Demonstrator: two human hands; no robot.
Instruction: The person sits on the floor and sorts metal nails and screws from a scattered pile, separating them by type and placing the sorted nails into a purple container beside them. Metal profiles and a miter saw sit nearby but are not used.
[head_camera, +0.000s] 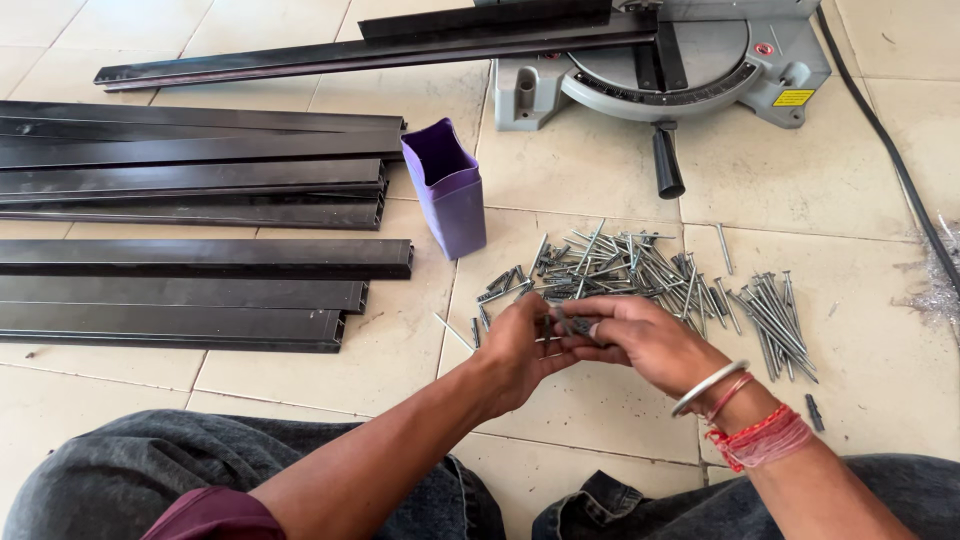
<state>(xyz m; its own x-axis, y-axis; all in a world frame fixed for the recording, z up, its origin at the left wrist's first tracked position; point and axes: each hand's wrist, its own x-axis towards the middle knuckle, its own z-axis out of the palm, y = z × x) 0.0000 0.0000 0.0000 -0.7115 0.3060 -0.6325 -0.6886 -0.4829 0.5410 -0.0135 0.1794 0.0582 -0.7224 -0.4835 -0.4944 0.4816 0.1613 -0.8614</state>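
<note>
In the head view, the left hand (520, 345) and right hand (640, 335) meet over the pale tiled floor (600, 170), both pinched around a few long grey metal screws (565, 322) held between the fingertips. Just beyond the hands lies a loose pile of the same grey screws (620, 265), with a tidier bundle of screws (775, 315) to its right. A purple rectangular plastic sleeve (447, 190) stands far left of the pile. Black metal channel lengths (190, 260) lie stacked at the left. A grey mitre saw base (680, 70) sits at the far side.
</note>
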